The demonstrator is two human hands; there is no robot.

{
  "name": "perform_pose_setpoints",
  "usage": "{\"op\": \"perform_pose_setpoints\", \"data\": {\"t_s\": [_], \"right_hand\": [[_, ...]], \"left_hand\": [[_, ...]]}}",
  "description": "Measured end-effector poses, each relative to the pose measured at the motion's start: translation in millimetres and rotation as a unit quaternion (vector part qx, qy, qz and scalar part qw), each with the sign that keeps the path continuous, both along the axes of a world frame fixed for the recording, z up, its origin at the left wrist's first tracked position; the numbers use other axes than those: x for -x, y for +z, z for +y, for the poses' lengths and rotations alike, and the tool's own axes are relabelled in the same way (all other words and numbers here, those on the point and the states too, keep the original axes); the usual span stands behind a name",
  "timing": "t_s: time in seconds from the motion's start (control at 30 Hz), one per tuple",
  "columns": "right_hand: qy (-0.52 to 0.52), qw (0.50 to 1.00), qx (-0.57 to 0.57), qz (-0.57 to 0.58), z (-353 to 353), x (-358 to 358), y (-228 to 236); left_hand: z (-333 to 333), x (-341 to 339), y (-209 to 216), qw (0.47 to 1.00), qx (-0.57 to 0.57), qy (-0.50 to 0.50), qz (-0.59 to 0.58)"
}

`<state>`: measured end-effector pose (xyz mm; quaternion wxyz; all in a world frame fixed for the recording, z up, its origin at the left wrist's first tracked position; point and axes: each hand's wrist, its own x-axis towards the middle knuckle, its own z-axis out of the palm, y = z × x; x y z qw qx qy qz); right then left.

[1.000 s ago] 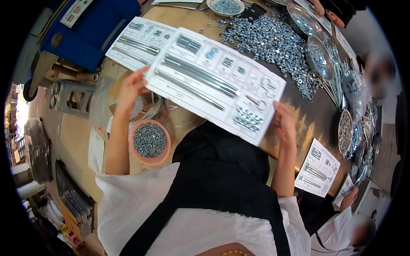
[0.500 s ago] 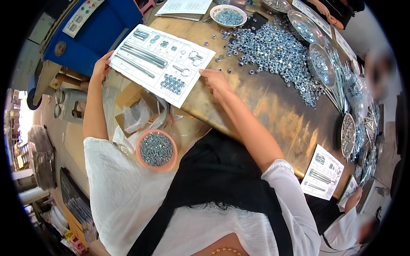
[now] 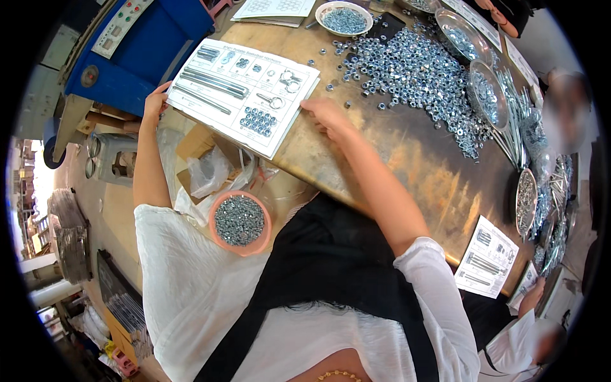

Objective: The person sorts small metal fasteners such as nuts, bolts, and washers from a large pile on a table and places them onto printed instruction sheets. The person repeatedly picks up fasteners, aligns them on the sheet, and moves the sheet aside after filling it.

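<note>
A printed parts sheet [image 3: 223,118] with pictures of rods, rings and nuts lies tilted over the near left edge of the metal-topped table. Several layers show along its right side, so it looks like a stack. My left hand [image 3: 156,103] is closed on its left edge, fingertips partly hidden by the paper. At the right edge, my right hand [image 3: 330,118] pinches the sheets, with its fingers curled underneath. Beyond that hand spreads a big heap of loose metal nuts [image 3: 407,76], with a few strays close to the paper.
Below the table edge, a pink bowl [image 3: 268,223] holds small metal parts beside an open cardboard box [image 3: 191,141]. Metal bowls [image 3: 459,39] and a white bowl [image 3: 365,30] stand around the heap. Long rods [image 3: 509,137] lie at right. Another printed sheet [image 3: 487,258] overhangs the near right; co-workers' hands show nearby.
The whole view has shifted slightly. My right hand's fingers have curled further under the sheets' right edge, where the layers now show more. My left hand keeps its grip.
</note>
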<state>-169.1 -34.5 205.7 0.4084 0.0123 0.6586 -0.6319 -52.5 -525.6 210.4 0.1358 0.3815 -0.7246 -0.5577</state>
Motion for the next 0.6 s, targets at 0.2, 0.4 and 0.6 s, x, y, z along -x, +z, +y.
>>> {"op": "perform_pose_setpoints", "data": {"t_s": [0.2, 0.4, 0.6], "right_hand": [[0.036, 0.989, 0.014, 0.145, 137.2, -38.3, 50.9], [-0.399, 0.89, -0.055, 0.214, 376.7, -98.4, 59.2], [-0.548, 0.57, -0.534, 0.3, 592.9, -166.4, 66.6]], "left_hand": [[-29.9, -24.4, 0.6, 0.923, 0.376, 0.061, 0.058], [248.2, -30.1, 78.3, 0.92, 0.311, -0.126, 0.203], [392.2, -32.1, 93.8, 0.708, 0.479, -0.471, 0.217]]}}
